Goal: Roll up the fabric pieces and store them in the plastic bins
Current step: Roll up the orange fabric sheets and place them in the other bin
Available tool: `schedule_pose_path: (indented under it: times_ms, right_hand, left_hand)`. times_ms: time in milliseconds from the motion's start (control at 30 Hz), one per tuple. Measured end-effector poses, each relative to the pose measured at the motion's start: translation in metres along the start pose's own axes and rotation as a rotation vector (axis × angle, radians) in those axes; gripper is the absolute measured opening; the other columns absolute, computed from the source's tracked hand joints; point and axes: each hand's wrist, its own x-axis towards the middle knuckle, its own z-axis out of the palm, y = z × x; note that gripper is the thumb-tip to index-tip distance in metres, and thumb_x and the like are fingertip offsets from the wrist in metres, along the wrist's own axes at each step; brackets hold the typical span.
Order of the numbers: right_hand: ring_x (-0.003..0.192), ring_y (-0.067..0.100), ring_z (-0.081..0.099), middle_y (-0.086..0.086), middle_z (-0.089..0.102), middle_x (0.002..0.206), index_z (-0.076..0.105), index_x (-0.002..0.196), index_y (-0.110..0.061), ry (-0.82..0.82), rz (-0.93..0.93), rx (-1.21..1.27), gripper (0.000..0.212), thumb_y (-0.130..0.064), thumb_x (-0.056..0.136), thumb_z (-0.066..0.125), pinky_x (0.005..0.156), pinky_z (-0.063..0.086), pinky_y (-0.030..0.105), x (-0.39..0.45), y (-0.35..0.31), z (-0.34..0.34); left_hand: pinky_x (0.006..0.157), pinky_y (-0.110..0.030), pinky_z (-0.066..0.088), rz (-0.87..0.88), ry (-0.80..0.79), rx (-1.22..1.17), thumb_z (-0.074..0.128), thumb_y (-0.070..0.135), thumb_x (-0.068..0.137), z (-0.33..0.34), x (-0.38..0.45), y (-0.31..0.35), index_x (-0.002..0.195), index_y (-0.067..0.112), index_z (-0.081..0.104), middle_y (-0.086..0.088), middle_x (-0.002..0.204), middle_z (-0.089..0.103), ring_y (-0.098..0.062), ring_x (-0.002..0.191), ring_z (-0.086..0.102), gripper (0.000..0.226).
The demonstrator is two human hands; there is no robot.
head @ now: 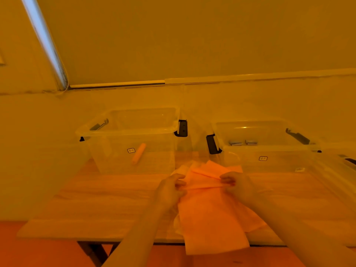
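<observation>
Fabric (210, 209) appears thin, limp and light; it should roll easily. Left hand (170, 189) and right hand (236, 185) each pinch its folded far edge, the proper grip point.

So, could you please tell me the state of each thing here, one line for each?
left bin: open, no lid, one rolled fabric piece inside
right bin: open, no lid, small grey rolls inside
fabric sheet: unrolled, far edge pinched by both hands, near end hanging over the table edge
left hand: fingers pinching the fabric sheet
right hand: fingers pinching the fabric sheet
</observation>
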Motion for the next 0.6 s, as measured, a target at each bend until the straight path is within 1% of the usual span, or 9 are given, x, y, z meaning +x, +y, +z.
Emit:
schedule_pose_path:
  times_ms: [67,167,200,267,333,400,467,533,600]
  right_hand:
    - [0.101,0.008,0.057,0.0,0.062,0.12,0.062,0.116,-0.018,0.005,0.007,0.027,0.037,-0.005,0.083,0.068,0.084,0.044,0.017,0.003,0.001,0.004]
    - [0.093,0.005,0.055,0.001,0.065,0.114,0.066,0.11,-0.017,0.056,0.01,0.078,0.031,-0.005,0.082,0.07,0.07,0.04,0.01,0.007,0.003,0.008]
    - [0.091,0.005,0.054,0.001,0.065,0.112,0.067,0.107,-0.017,0.081,0.009,0.097,0.029,-0.005,0.082,0.07,0.067,0.038,0.009,0.007,0.004,0.008]
    - [0.088,0.004,0.053,-0.002,0.064,0.108,0.068,0.105,-0.016,0.113,0.004,0.136,0.025,-0.006,0.082,0.07,0.066,0.037,0.009,0.007,0.004,0.008]
    - [0.082,-0.001,0.051,-0.004,0.061,0.105,0.068,0.105,-0.016,0.12,-0.004,0.185,0.024,-0.008,0.083,0.07,0.064,0.037,0.01,0.008,0.002,0.004]
    - [0.085,0.002,0.052,-0.005,0.059,0.104,0.069,0.104,-0.018,0.126,-0.014,0.23,0.022,-0.013,0.083,0.071,0.066,0.038,0.011,0.007,-0.001,-0.001]
    - [0.091,0.008,0.053,-0.005,0.058,0.106,0.068,0.103,-0.02,0.133,-0.011,0.272,0.02,-0.015,0.083,0.071,0.067,0.039,0.012,0.007,-0.004,-0.005]
    - [0.088,0.006,0.052,-0.005,0.058,0.106,0.067,0.106,-0.02,0.119,0.013,0.335,0.022,-0.013,0.085,0.068,0.062,0.039,0.012,0.006,-0.008,-0.01]
    - [0.085,0.004,0.055,-0.003,0.061,0.106,0.064,0.112,-0.018,0.094,0.024,0.433,0.025,-0.008,0.088,0.063,0.057,0.044,0.013,0.003,-0.012,-0.016]
  left_hand:
    - [0.073,-0.033,0.057,-0.029,0.007,-0.033,0.068,0.003,0.081,0.001,0.001,0.0,0.126,0.024,0.055,0.0,0.113,0.067,-0.013,0.088,0.066,0.051]
    - [0.071,-0.032,0.057,-0.034,0.038,-0.063,0.069,0.004,0.082,0.002,0.005,0.0,0.119,0.024,0.059,-0.001,0.106,0.07,-0.014,0.083,0.067,0.043]
    - [0.07,-0.033,0.057,-0.033,0.051,-0.077,0.069,0.005,0.081,0.002,0.005,0.0,0.116,0.023,0.061,-0.003,0.103,0.071,-0.016,0.082,0.067,0.04]
    - [0.069,-0.036,0.056,-0.029,0.073,-0.114,0.07,0.004,0.08,0.002,0.008,0.001,0.111,0.022,0.064,-0.005,0.096,0.071,-0.019,0.079,0.067,0.036]
    - [0.07,-0.036,0.055,-0.031,0.081,-0.142,0.071,0.004,0.079,0.0,0.01,0.004,0.109,0.02,0.065,-0.004,0.091,0.071,-0.017,0.077,0.066,0.035]
    - [0.075,-0.036,0.055,-0.026,0.09,-0.162,0.072,0.005,0.079,-0.001,0.011,0.008,0.108,0.023,0.065,-0.004,0.094,0.071,-0.017,0.084,0.066,0.035]
    - [0.08,-0.033,0.055,-0.009,0.099,-0.156,0.073,0.008,0.079,-0.003,0.012,0.012,0.109,0.025,0.064,-0.002,0.1,0.07,-0.015,0.092,0.065,0.035]
    - [0.084,-0.032,0.055,0.003,0.11,-0.188,0.072,0.009,0.08,-0.007,0.011,0.018,0.11,0.025,0.063,0.002,0.103,0.068,-0.014,0.094,0.064,0.035]
    - [0.084,-0.033,0.056,-0.004,0.117,-0.3,0.07,0.007,0.081,-0.011,0.01,0.024,0.114,0.021,0.061,0.0,0.101,0.069,-0.015,0.093,0.066,0.037]
